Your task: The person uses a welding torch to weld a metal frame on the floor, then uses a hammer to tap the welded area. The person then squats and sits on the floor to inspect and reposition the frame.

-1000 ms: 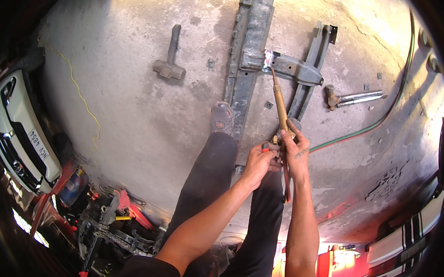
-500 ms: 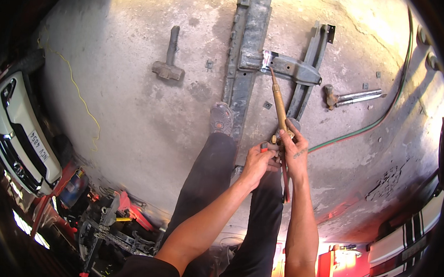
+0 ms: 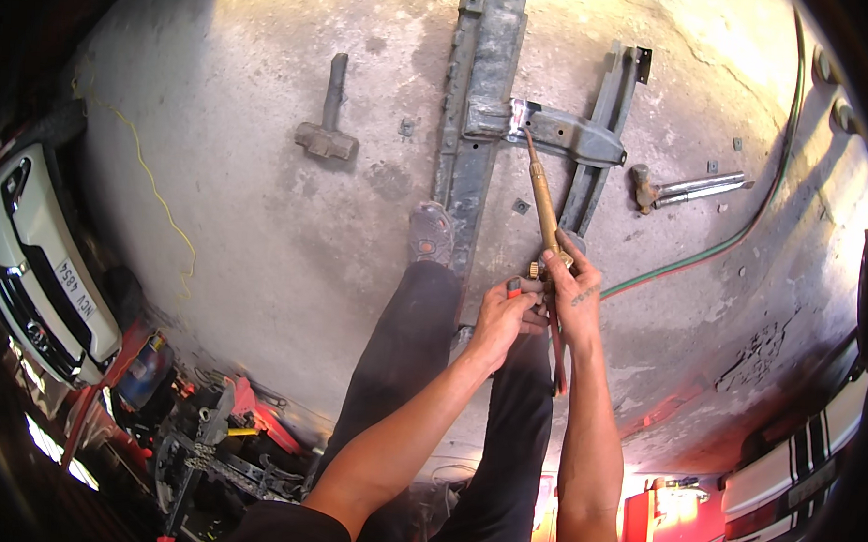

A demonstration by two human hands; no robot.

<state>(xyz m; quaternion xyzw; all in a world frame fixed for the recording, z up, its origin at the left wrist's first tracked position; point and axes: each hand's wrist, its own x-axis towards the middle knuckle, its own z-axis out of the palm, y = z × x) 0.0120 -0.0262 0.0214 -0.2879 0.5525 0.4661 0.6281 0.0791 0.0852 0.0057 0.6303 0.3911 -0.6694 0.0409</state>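
Observation:
My right hand point(image 3: 576, 295) is closed around the rear of a brass gas torch point(image 3: 543, 203). The torch's thin tip points away from me, beside the pale, shiny joint on a short metal bracket point(image 3: 556, 129). My left hand point(image 3: 500, 322) is closed on a small red lighter point(image 3: 514, 288), just left of the torch's valve knob point(image 3: 534, 270). Some of the left fingers are hidden behind the torch's rear end. The bracket joins a long grey steel beam point(image 3: 486, 70) to a narrower metal rail point(image 3: 611, 104). No flame shows at the tip.
On the concrete floor lie a sledgehammer point(image 3: 328, 140), a smaller hammer point(image 3: 643, 188) beside chrome bars point(image 3: 699, 191), and square metal plates. A green and red hose point(image 3: 706, 254) curves along the right. Car bumpers point(image 3: 52, 264) and piled parts point(image 3: 223, 456) stand at the sides.
Both hands keep their grip on the torch and the lighter. The view has shifted very slightly, and the torch tip stays beside the bracket joint.

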